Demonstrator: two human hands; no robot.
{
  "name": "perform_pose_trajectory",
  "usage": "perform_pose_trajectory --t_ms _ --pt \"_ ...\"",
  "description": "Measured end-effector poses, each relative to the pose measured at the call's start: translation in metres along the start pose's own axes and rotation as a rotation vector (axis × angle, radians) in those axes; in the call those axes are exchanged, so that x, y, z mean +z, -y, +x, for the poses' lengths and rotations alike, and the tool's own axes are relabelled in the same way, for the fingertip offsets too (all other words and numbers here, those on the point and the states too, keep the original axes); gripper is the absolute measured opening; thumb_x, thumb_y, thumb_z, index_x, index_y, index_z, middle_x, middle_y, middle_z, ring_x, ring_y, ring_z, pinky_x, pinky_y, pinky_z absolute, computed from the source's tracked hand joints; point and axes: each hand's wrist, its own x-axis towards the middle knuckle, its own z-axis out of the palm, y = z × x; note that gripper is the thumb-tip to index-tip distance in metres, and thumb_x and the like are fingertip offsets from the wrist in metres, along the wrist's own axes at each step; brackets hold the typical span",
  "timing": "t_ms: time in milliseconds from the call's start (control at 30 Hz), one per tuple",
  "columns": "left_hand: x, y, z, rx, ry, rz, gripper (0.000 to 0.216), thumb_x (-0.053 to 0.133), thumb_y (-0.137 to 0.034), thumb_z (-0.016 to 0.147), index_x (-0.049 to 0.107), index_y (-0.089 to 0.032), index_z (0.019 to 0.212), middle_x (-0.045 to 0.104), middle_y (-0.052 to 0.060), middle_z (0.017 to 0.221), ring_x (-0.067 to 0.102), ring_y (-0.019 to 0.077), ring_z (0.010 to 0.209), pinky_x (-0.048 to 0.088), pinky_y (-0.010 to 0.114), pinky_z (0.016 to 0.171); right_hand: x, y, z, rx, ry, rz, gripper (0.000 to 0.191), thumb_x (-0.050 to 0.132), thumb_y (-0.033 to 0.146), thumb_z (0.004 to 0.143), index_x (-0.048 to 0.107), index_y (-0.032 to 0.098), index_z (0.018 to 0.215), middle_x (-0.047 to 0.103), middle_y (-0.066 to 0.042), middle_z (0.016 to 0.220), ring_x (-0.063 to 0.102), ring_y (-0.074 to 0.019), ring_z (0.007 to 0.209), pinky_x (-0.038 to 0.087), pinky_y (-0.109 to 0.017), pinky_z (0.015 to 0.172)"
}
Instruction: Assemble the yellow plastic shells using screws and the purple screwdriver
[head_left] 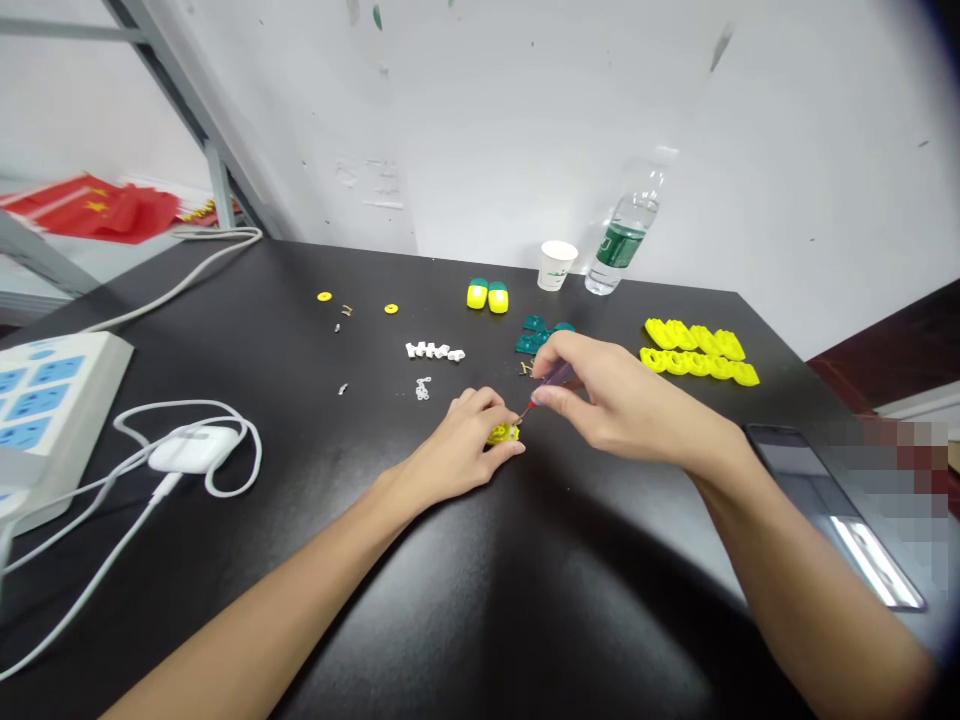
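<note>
My left hand (459,447) is closed on a small yellow plastic part (502,434), pressing it against the black table (465,600). My right hand (611,395) pinches a small screwdriver (551,384) with a translucent purple handle, and its tip touches the yellow part. Just behind the right hand lie several teal plastic pieces (534,334) and a few tiny metal bits.
Further back lie white clips (435,351), two yellow-green shells (487,295), two yellow discs, rows of yellow shells (701,352), a paper cup (557,265) and a water bottle (626,232). A power strip (45,400), an earbud case (193,449) with cable sit left; a phone (832,510) lies right.
</note>
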Motion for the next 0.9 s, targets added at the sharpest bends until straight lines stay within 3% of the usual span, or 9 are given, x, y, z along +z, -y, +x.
perform_pose_trajectory --t_ms 200,567,900 --pt "-0.001 0.002 0.001 0.013 0.02 -0.007 0.022 0.064 -0.035 0.091 0.066 -0.02 0.107 0.058 0.007 0.107 0.051 0.023 0.095 0.046 0.043 0.091 -0.003 -0.005 0.001 -0.047 0.052 0.071 0.014 0.05 0.01 0.089 0.057 0.02 0.096 0.068 0.0 0.085 0.059 -0.0129 0.07 0.042 -0.025 0.065" --pt "0.001 -0.001 0.0 -0.013 -0.003 0.008 0.025 0.065 -0.034 0.091 0.067 -0.018 0.11 0.059 0.006 0.106 0.051 0.0225 0.095 0.046 0.041 0.09 0.005 -0.005 0.003 -0.013 -0.026 0.044 0.003 0.055 0.018 0.089 0.057 0.021 0.09 0.065 0.001 0.07 0.059 -0.0142 0.064 0.04 -0.026 0.061" --pt "0.0 -0.002 0.0 -0.021 -0.003 0.009 0.025 0.065 -0.033 0.09 0.068 -0.018 0.109 0.059 0.007 0.106 0.052 0.0232 0.095 0.046 0.042 0.091 0.01 -0.005 0.005 0.0 -0.069 0.099 0.004 0.055 0.018 0.09 0.054 0.022 0.09 0.069 0.0 0.073 0.065 -0.0164 0.067 0.044 -0.028 0.065"
